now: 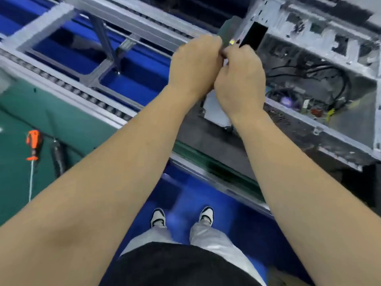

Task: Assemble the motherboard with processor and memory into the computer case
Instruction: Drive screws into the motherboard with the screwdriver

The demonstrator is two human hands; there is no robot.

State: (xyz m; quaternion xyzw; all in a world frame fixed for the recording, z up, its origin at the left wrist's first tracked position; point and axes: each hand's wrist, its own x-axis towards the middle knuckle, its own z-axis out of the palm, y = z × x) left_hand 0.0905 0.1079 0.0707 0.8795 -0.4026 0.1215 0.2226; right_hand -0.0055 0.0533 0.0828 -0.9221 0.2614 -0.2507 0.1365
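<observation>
Both my hands are raised together in front of me, above the left end of the open computer case (348, 129). My left hand (194, 67) and my right hand (240, 79) pinch a thin dark green board, a memory module (227, 27), between their fingertips; its upper end sticks out above my fingers. The picture is blurred, so the board's details are unclear. The grey metal case lies on the conveyor, with black cables (329, 79) and a motherboard (292, 100) inside it. A silver plate (214, 108) shows below my right wrist.
An orange-handled screwdriver (33, 145) and a black tool (58, 155) lie on the green mat (31, 120) at left. A roller conveyor rail (82, 93) runs diagonally across. Blue floor (237, 223) and my shoes lie below.
</observation>
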